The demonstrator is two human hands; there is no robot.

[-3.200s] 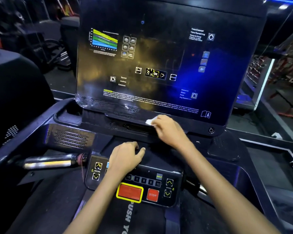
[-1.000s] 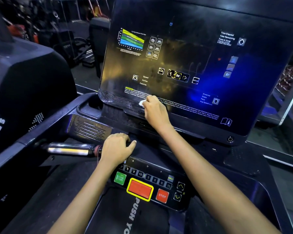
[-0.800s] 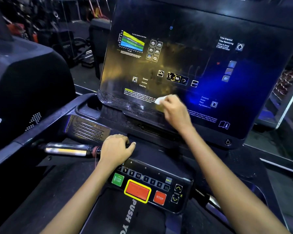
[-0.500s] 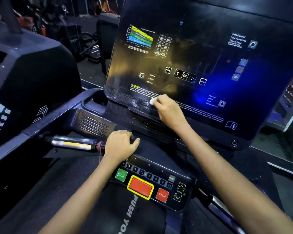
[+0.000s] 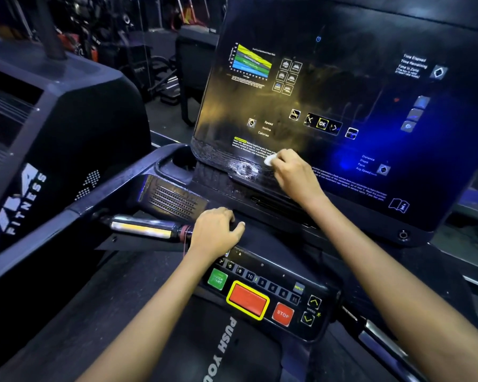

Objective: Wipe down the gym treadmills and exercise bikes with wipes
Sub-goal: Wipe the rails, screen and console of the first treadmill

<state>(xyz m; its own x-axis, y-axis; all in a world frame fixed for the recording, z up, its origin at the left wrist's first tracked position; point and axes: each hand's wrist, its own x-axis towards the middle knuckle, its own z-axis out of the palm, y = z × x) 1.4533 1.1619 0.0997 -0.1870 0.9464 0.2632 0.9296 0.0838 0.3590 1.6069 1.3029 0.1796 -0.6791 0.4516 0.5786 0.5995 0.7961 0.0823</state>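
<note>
While the red emergency button (image 5: 248,299) and STOP key (image 5: 282,313) sit nearest, below both hands, the left hand (image 5: 214,234) rests just beyond them on the treadmill control ledge (image 5: 265,238), fingers curled over its edge, holding nothing. A chrome handlebar grip (image 5: 144,228) extends from beside that hand. Farther ahead, the right hand (image 5: 294,172) pinches a small white wipe (image 5: 268,159) and presses it against the lower part of the console screen (image 5: 342,86), where wet streaks show just left of the wipe.
</note>
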